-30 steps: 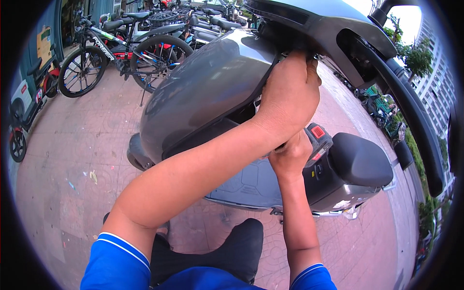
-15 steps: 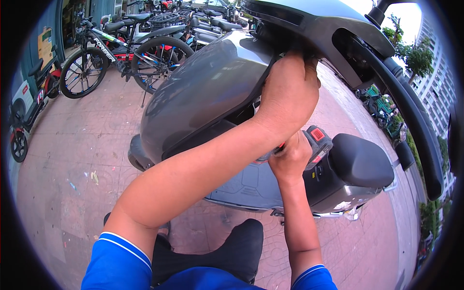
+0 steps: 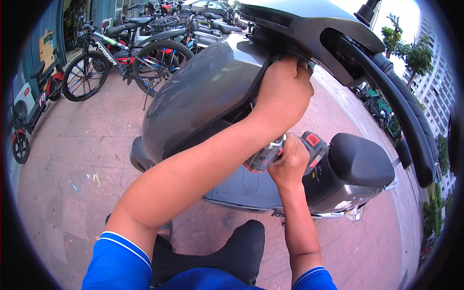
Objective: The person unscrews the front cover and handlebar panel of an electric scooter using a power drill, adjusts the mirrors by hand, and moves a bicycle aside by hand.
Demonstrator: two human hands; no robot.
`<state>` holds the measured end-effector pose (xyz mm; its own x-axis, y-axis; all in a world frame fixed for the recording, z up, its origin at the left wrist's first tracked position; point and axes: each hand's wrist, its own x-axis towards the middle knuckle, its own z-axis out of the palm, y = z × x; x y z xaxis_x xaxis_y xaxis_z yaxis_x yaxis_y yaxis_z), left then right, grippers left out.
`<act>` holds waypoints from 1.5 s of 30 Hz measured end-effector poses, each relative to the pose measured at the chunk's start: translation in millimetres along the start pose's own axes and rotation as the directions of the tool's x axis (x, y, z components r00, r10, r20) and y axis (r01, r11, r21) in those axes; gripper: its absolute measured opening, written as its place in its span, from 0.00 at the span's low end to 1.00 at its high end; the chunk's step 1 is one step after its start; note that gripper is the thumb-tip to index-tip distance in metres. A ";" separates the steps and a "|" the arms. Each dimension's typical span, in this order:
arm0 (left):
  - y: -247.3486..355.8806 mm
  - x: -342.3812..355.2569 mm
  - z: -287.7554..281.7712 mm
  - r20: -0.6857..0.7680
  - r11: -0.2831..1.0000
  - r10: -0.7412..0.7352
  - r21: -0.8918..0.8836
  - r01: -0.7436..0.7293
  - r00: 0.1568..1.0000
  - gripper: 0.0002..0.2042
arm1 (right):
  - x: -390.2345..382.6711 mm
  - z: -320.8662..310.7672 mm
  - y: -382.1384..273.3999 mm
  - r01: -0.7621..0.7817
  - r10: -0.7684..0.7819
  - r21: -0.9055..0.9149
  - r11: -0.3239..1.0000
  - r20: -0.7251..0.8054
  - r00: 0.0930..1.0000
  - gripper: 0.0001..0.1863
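Observation:
A grey electric scooter stands in front of me, its glossy front body panel [image 3: 208, 87] tilted across the middle. My left hand [image 3: 285, 92] reaches up between that panel and the underside of the handlebar cover [image 3: 299, 24]. Its visible fingers are curled in, but the tips and whatever they grip are hidden. Lower down, my right hand [image 3: 290, 162] is wrapped round the handle of a cordless drill [image 3: 261, 157]. The drill's body shows left of the hand and its battery [image 3: 315, 144] to the right. My left wrist partly covers the drill's front, so its tip is hidden.
The scooter's black seat [image 3: 362, 159] is at the right, above the grey footboard [image 3: 244, 186]. A black handlebar grip [image 3: 406, 121] juts down at the right. Bicycles [image 3: 123, 63] and several parked scooters line the back, on reddish paving [image 3: 87, 145].
The drill's body has come into view from behind my left wrist, with my right hand slightly shifted left. The handlebar has swung a little left, and my left hand has moved slightly left with it.

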<state>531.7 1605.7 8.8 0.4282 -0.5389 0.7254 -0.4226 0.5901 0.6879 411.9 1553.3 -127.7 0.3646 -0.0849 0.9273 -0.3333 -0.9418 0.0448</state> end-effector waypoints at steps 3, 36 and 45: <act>2.9 -10.0 -6.9 0.168 0.844 -0.296 -0.414 0.340 0.940 0.13 | -13.3 -8.8 -3.5 -0.026 0.026 0.015 1.000 0.055 0.998 0.18; 35.4 -25.0 -20.9 0.169 0.984 0.052 -0.176 -0.022 0.984 0.13 | -28.3 -39.0 10.1 -0.095 0.096 -0.015 0.995 0.184 0.978 0.41; 29.6 -22.5 -18.3 0.155 0.988 0.064 -0.147 -0.042 0.986 0.13 | -29.1 -28.4 14.6 -0.120 0.117 0.012 0.993 0.150 0.982 0.39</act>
<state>524.2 1646.3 12.4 0.2707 -0.5866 0.7633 -0.3184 0.6937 0.6461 371.7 1551.3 -143.6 0.4498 -0.2423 0.8596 -0.3639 -0.9287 -0.0714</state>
